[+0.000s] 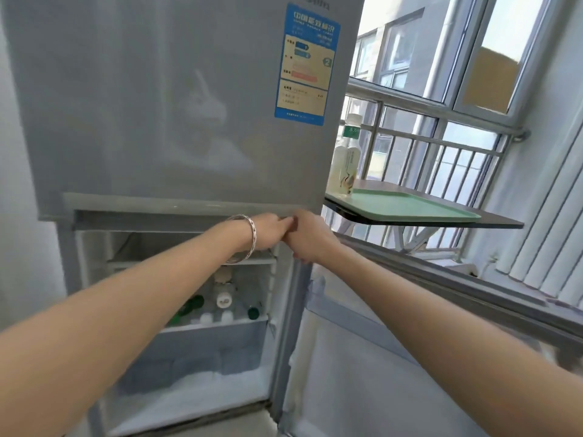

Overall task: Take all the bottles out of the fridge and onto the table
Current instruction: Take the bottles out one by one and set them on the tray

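The grey fridge's upper door [157, 105] is closed. Below it the lower compartment stands open, its door [362, 367] swung out to the right. Several bottles lie in the compartment's drawer: one with a white cap [224, 299] and others with green caps [192, 305]. My left hand [268, 230], with a silver bangle on the wrist, and my right hand [310, 239] meet at the bottom right corner of the upper door, fingers curled on its lower edge. One pale bottle [345, 165] stands on the dark table [492, 220] to the right.
A green tray [410, 206] lies on the table beside the pale bottle. Behind the table are a window and a metal railing [441, 143]. Frost covers the floor of the lower compartment [195, 395]. A white wall is on the left.
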Demonstrator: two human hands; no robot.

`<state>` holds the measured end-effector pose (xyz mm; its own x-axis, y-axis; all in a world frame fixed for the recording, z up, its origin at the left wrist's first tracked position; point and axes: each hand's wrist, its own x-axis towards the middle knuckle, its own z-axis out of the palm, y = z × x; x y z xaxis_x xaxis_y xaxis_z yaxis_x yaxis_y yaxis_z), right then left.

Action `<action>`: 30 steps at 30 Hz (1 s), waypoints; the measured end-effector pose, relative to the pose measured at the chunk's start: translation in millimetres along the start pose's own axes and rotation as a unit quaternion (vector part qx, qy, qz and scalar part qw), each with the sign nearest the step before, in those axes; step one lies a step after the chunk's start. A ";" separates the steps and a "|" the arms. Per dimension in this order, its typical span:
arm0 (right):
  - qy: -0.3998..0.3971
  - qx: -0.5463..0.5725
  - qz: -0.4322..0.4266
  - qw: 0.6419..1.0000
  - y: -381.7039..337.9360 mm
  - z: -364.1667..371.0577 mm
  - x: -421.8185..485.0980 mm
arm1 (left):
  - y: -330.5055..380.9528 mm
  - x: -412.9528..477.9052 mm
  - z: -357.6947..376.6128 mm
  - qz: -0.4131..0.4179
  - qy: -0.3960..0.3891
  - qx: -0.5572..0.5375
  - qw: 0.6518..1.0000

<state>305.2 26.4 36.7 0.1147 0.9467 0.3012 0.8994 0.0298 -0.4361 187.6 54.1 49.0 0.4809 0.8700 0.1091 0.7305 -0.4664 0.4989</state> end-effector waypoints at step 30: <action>-0.275 -0.090 -0.049 0.956 49.1 296.0 94.7 | -236.1 62.1 155.3 -0.227 -0.022 0.174 0.958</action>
<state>235.4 212.5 -207.2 -0.1688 0.9690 -0.1806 0.9582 0.1183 -0.2607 120.4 193.4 -195.5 0.0892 0.9918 -0.0914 0.9830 -0.0729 0.1684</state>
